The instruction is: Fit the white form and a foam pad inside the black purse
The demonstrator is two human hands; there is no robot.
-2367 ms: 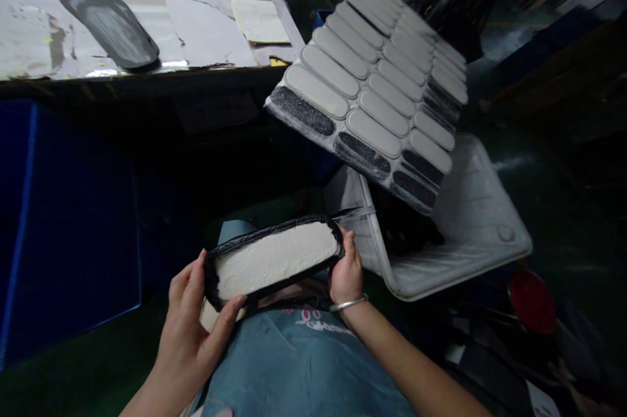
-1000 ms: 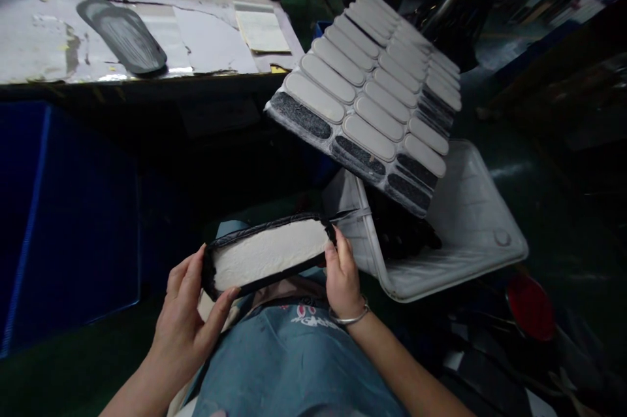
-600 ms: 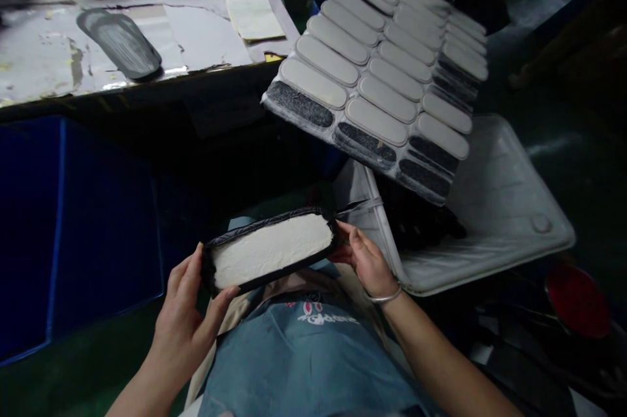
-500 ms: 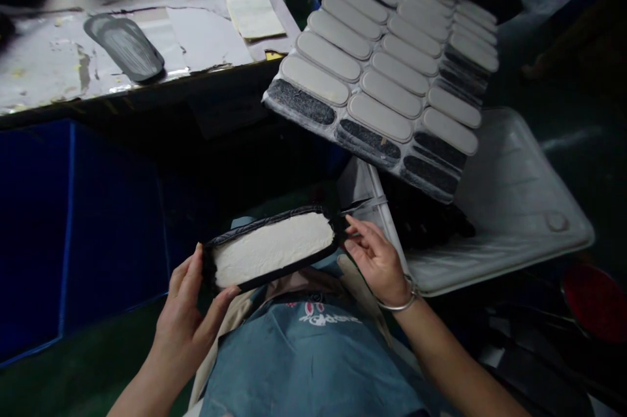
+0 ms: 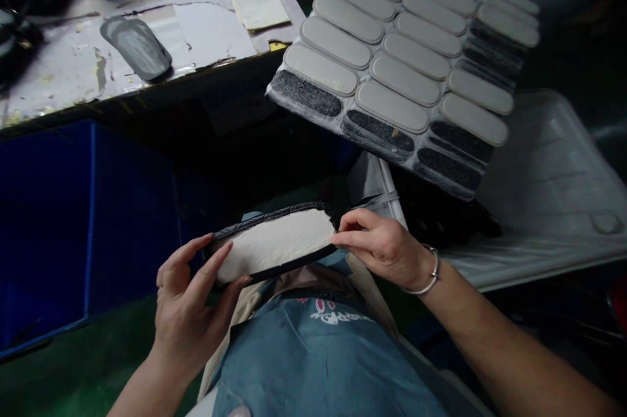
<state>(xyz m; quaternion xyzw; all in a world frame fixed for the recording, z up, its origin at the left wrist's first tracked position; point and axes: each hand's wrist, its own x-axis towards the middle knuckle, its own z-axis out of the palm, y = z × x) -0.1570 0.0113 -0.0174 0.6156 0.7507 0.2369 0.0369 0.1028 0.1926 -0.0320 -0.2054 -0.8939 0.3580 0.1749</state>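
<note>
In front of my apron is a long oval pad (image 5: 279, 244) with a whitish face and a raised black fabric edge. My left hand (image 5: 189, 299) holds its left end, thumb along the lower edge and a finger lying over the white face. At the other end, my right hand (image 5: 379, 247) pinches the black rim between thumb and fingers. Above and to the right, a tilted board (image 5: 313, 106) carries rows of grey oval pads (image 5: 392, 105). Some places in the rows show dark, rough ovals instead.
Behind on the left is a worn white worktable (image 5: 53, 67), with a grey sole-shaped piece (image 5: 137, 48) and a paper pad (image 5: 259, 5) on it. A blue bin (image 5: 132, 221) stands below. To the right, a whitish plastic tub (image 5: 563, 195) sits partly under the board.
My right hand has moved onto the pad's right end and pinches its rim. A left finger has come over the white face. The whole view has shifted slightly.
</note>
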